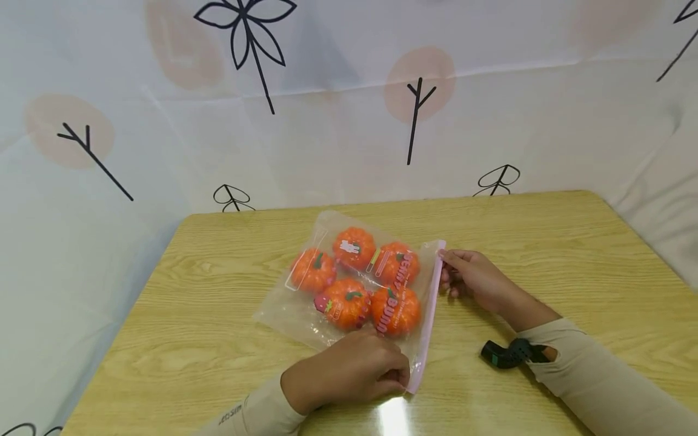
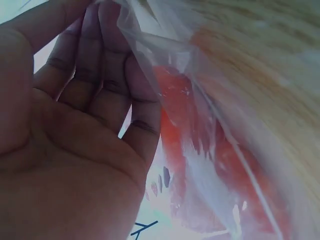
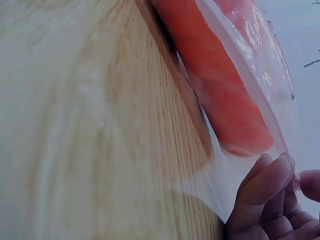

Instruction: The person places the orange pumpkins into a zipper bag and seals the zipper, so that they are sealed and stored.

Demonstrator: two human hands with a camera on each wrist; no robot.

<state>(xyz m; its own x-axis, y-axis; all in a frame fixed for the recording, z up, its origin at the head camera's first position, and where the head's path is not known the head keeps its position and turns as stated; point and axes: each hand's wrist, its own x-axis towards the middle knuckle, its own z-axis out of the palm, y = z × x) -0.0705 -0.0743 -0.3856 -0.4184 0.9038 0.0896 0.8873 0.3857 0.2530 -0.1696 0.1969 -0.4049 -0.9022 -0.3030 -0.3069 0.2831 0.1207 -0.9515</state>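
A clear zip bag (image 1: 280,309) with a pink zip strip (image 1: 432,303) lies on the table, printed with pink lettering and a small white bunny. Inside it are several small orange toy pumpkins (image 1: 349,304) with green stems. My left hand (image 1: 357,370) pinches the near end of the strip, its thumb and fingertips meeting on the plastic in the left wrist view. At the strip's far end, my right hand (image 1: 475,280) pinches the corner between thumb and fingers. The right wrist view shows the bag's edge (image 3: 250,85) rising from those fingers, with orange behind the plastic.
The light wood table (image 1: 545,254) has rounded far corners. Behind it hangs a white cloth (image 1: 338,145) with plant drawings and peach blotches. A black strap device (image 1: 507,354) is at my right wrist, by the beige sleeve.
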